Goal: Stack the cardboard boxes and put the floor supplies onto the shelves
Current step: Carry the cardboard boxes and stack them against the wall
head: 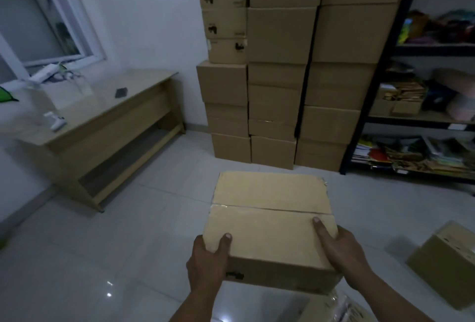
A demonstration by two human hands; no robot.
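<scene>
A person is holding a closed cardboard box (272,218) in the air over the tiled floor (102,257), in front of the stacked boxes (277,90) standing against the far wall. The box is plain brown. Its top flaps are meeting in a seam across the middle, and clear tape is running along that seam. A small dark printed mark is showing on the near side face, and a scrap of tape is sticking out at the far right corner.

The left hand (208,260) is gripping the near left corner, its thumb lying flat on the top and its fingers curling down the side out of sight. The right hand (341,249) is clasping the near right corner the same way, thumb stretching along the top toward the seam.

The stacked boxes are rising in three columns from the floor's far edge. A black shelving unit (380,77) is standing just beside them on the right, its shelves holding mixed, colourful goods. Another box (447,267) is sitting tilted near the floor's right edge. A wooden desk (108,126) is standing along the left wall under a window (51,20).
</scene>
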